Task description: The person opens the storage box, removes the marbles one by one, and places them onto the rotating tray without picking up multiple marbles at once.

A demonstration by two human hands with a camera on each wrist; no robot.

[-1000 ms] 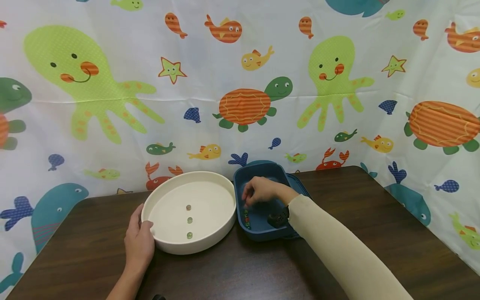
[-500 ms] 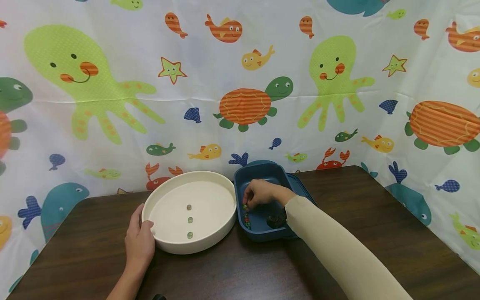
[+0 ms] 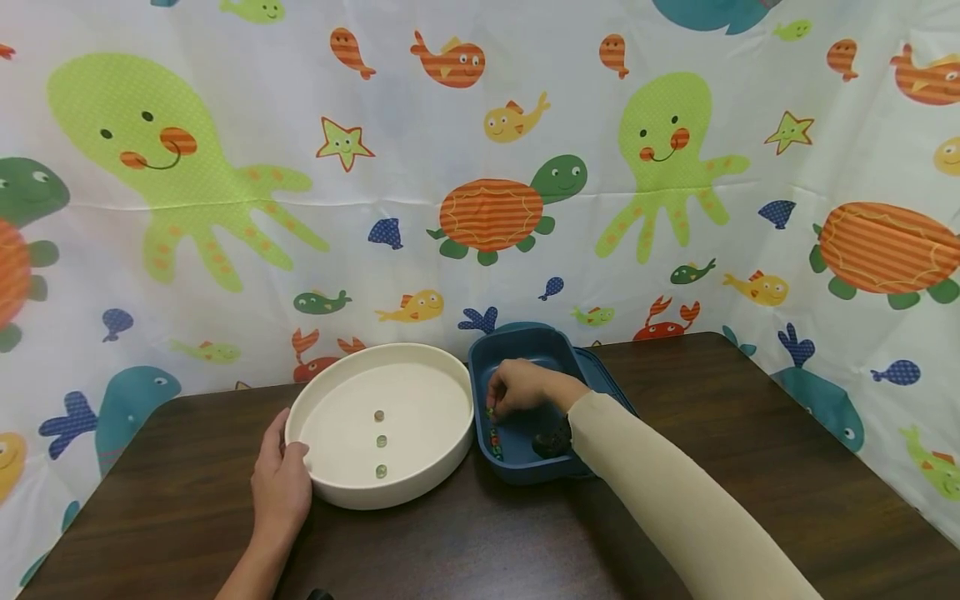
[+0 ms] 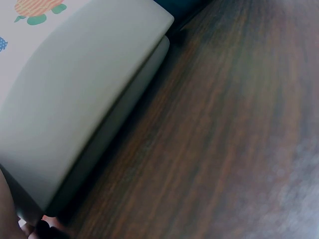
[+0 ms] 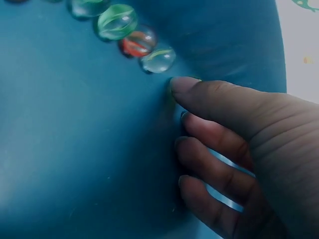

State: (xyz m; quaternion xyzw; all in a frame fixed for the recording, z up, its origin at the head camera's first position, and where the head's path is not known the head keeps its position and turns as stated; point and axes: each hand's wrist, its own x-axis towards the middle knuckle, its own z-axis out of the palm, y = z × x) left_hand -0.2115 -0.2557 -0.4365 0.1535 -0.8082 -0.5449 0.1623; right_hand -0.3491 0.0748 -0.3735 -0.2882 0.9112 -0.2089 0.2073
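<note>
Fingers (image 5: 214, 159) of right hand (image 3: 522, 388) pointing down, pinching marble (image 3: 490, 412), left hand (image 3: 281, 479) gripping white tray (image 3: 431, 396)

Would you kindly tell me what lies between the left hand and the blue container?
The head view shows the white tray between the left hand and blue container, with three small round pieces inside.

The tray (image 3: 517, 433) is blue, the round pan (image 3: 427, 417) is cream. One clear marble (image 5: 117, 22) has green swirls, another marble (image 5: 139, 42) red. The tabletop (image 3: 420, 550) is brown, wood-grained.

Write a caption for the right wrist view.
Right hand pinches a mostly hidden marble beside a row of marbles in a blue dish.
</note>
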